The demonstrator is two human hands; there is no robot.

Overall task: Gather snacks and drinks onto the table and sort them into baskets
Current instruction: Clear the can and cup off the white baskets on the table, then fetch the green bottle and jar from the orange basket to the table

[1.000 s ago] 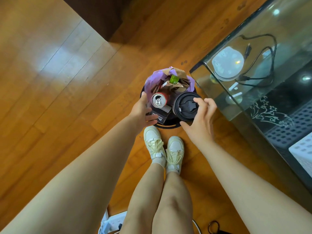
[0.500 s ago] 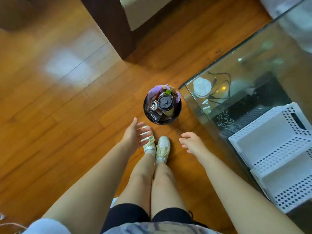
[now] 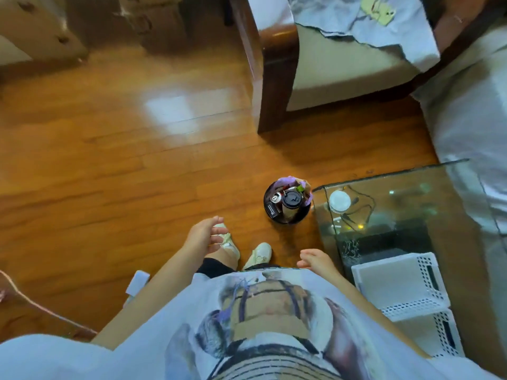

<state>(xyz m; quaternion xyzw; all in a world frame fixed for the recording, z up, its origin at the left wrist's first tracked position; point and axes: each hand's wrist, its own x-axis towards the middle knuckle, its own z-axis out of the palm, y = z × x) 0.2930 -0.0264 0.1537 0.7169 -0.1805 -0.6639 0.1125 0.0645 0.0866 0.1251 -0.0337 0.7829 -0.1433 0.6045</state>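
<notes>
The left hand (image 3: 204, 235) hangs with fingers spread and empty. From it the black bin (image 3: 287, 202) of cans and cups stands on the floor at two o'clock, upright, mouth facing up. The right hand (image 3: 315, 259), loosely curled and empty, sits nearer, bin at eleven o'clock, beside the glass table (image 3: 411, 187).

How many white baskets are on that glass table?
2, side by side on the glass table: one basket nearer the bin, the other basket just behind it by the picture's lower edge. More could lie outside the picture.
</notes>
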